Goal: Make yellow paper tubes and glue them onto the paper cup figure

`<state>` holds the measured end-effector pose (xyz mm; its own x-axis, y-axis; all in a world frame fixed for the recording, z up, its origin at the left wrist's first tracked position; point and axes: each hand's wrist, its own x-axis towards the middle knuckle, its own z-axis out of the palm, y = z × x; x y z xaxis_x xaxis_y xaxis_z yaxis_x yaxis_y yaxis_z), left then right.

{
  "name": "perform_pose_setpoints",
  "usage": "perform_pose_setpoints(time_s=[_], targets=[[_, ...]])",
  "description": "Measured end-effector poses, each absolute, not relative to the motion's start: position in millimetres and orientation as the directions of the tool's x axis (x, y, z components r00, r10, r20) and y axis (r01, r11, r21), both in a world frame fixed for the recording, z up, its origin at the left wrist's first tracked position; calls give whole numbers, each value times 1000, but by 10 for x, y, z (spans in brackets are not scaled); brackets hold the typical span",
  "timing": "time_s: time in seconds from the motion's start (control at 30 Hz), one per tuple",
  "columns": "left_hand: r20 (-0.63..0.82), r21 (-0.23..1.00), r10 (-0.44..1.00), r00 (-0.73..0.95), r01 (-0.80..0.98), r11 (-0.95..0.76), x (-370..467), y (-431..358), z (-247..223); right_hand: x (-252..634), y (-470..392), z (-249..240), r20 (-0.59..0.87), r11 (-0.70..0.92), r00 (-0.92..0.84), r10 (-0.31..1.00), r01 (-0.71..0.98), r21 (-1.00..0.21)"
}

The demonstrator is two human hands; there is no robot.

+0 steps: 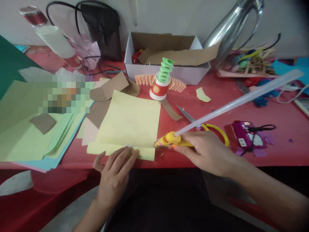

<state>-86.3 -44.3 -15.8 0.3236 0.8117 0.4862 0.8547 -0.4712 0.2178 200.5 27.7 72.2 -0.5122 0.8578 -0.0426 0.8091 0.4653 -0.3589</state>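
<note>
A pale yellow paper sheet (pixel 131 119) lies before me, its near edge folded over into a strip. My left hand (pixel 118 167) presses that strip down with fingers stretched out flat. In my right hand (pixel 205 151) is a yellow hot glue gun (pixel 172 138) with a long clear glue stick (pixel 241 100) rising from its back. The gun's nozzle is at the right end of the folded strip; whether it touches the paper I cannot tell. Scissors (pixel 188 116) with yellow handles lie just beyond my right hand, partly hidden by it and the glue stick.
A paper cup (pixel 160 88) with pleated green and orange paper strips stands behind the sheet, before a white box (pixel 169 71). Coloured papers (pixel 21 129) are stacked at left. A purple device (pixel 248 137) with a black cable lies right. A metal jug (pixel 227 29) leans at the back.
</note>
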Motion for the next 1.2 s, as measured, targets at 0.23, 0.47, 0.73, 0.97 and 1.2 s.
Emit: perform_pose_setpoints(time_s=[0.23,0.47,0.73,0.97,1.2], targets=[[495,201,798,345,848,-491,-895,-429,-188,1892,342,810,-28,394,-451,892,806,-441],[493,191,799,345,853,-486,-880,-427,-145,1863,359,789,-119,402,-487,865,815,-418],[489,173,798,354,856,-486,-883,-419,-144,1870,354,786,-104,387,-457,883,835,-391],[473,157,800,369,859,-488,-886,-417,-123,1888,338,804,-87,398,-455,886,844,-360],[467,163,807,360,862,-479,-881,-414,-115,2040,367,856,-84,349,-411,908,851,-392]])
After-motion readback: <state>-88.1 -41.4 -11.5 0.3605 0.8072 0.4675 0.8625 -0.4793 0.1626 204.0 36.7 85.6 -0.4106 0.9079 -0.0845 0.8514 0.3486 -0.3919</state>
